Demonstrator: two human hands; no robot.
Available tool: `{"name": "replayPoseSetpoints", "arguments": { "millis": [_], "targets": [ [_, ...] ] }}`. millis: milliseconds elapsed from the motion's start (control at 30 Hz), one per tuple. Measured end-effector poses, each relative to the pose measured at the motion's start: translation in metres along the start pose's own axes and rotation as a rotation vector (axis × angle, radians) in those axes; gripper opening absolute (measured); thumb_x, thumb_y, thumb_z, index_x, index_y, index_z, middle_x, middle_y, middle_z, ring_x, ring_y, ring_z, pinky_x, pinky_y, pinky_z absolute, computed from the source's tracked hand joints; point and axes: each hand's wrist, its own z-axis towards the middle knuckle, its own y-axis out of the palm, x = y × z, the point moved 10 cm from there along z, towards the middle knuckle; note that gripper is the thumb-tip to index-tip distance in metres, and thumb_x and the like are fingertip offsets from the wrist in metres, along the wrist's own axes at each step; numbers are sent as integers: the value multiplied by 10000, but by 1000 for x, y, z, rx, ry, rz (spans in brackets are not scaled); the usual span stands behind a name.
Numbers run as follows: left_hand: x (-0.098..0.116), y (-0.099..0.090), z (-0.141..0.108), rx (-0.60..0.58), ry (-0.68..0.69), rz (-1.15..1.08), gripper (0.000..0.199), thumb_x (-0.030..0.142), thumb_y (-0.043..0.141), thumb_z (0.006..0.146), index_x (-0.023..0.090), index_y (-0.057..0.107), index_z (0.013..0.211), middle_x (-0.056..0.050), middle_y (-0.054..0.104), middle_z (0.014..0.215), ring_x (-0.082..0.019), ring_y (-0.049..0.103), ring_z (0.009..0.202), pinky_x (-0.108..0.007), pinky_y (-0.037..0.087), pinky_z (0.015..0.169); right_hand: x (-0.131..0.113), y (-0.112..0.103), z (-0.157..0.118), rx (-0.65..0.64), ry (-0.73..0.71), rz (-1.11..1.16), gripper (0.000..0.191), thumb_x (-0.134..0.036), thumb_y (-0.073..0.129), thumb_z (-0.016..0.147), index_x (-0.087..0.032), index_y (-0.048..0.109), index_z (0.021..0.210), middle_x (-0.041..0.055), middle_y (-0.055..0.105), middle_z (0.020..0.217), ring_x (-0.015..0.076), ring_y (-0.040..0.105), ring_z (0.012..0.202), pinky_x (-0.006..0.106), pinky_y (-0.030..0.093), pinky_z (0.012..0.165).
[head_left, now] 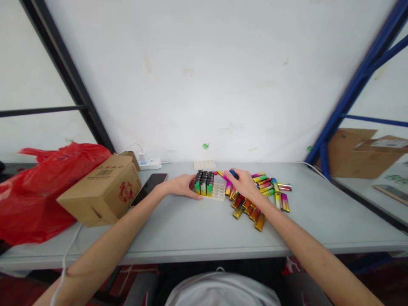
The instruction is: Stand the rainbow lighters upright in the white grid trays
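Several shiny lighters (204, 187) with black tops stand upright, packed in the left part of a white tray (218, 192). The tray's right part shows bare slots. My left hand (184, 186) is curled round the left end of the tray and its lighters, thumb at the front; its other fingers are partly hidden behind them. Just right of the tray, my right hand (242, 182) is closed on a dark-topped lighter (234, 174), most of it covered by the fingers. Under and beside that hand lies a loose pile of multicoloured metallic lighters (251, 210).
Near the wall lies a second white tray (204, 164). A phone (149, 187), a cardboard box (102, 191), a red plastic bag (47, 191) and a power strip (149, 163) are on the left. Beyond the blue frame (325, 148) at right stands an open carton (360, 155).
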Motion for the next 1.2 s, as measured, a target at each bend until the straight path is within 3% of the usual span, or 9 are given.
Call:
{"name": "replayPoseSetpoints", "arguments": {
  "millis": [200,333,500,600,833,1200],
  "targets": [
    [0,-1,-1,0,-7,5,736,733,765,630,202,616,1118,-17,677,885,-223,625,775,-285,447,637,0,2,0,-6,-17,-39,408,-450,461,928,-212,420,599,-29,450,544,128,405,561,280,251,580],
    [2,0,-1,-3,5,-3,773,709,768,645,199,614,1204,-38,724,984,-253,668,847,-305,481,689,0,-4,-1,26,-12,-38,445,-518,440,989,-218,450,660,-32,483,574,139,434,581,278,281,598],
    [5,1,0,25,36,-43,892,694,803,625,203,560,1330,-70,735,1183,-293,692,1008,-344,518,864,-2,2,0,-32,-56,3,379,-531,402,1037,-223,527,853,0,615,749,172,546,696,276,372,660],
    [5,1,1,34,42,-41,897,695,802,634,208,552,1344,-80,726,1238,-305,689,1050,-360,517,909,-11,7,-1,-46,-163,-26,366,-491,395,1052,-220,518,840,45,631,853,188,566,785,292,410,726],
    [1,2,2,43,37,-50,872,689,804,635,217,575,1331,-69,732,1214,-298,692,1024,-347,520,889,-8,16,-2,-71,-139,-36,397,-502,438,1050,-221,498,777,-10,583,680,164,546,643,275,366,645],
    [-1,2,2,48,33,-39,851,697,799,630,215,593,1301,-69,734,1202,-295,690,1011,-340,516,863,-9,55,-2,-263,-272,-212,174,-259,529,1037,-172,604,907,73,684,887,191,606,816,281,410,755]
  ]
}}
